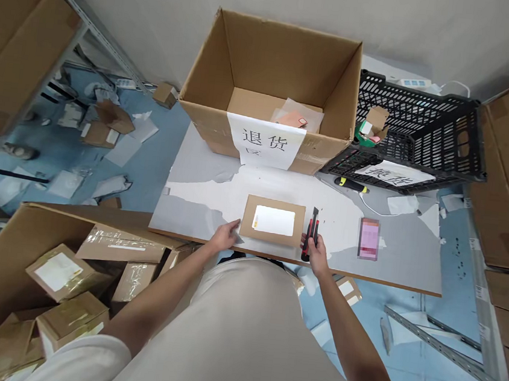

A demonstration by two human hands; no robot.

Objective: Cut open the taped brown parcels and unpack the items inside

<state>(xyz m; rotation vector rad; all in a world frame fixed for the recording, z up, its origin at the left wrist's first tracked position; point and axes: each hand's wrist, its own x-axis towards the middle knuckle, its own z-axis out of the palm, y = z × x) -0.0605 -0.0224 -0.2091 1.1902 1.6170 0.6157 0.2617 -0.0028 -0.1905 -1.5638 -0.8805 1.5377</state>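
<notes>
Logging the box (276, 239) first: where does it sit?

– Flat on the bench (190, 215), near the front edge, between the two hands. Carton (274, 65) beyond it. White label (274, 220) on the upper face.

Expected handling?

– Judgement only: light to moderate, going by the small, shallow form (contents hidden, so weight and fragility unverified). Walls look like stiff card; corners and edges should bear more squeeze than the middle of the upper face. Dry, matt card ought to give fair friction; the label is probably slicker.

Best hold?

– Left and right sides, low down, one palm against each. Avoid bearing on the label area, where the card likely dips.

State of the hands?

– Left hand (225, 236): fingers loosely bent at the box's left side, grasping nothing; whether the fingertips touch the card, cannot tell. Right hand (319, 257): wrapped round the cutter (313, 222), just beside the box's right side. With that hand occupied, an even two-palm hold looks awkward.

And the cutter?

– Red and black, its far end pointing away from the wearer. Presumably light and rigid; the body is the place to hold. Cannot tell whether any blade protrudes (treat that end as sharp).
</notes>
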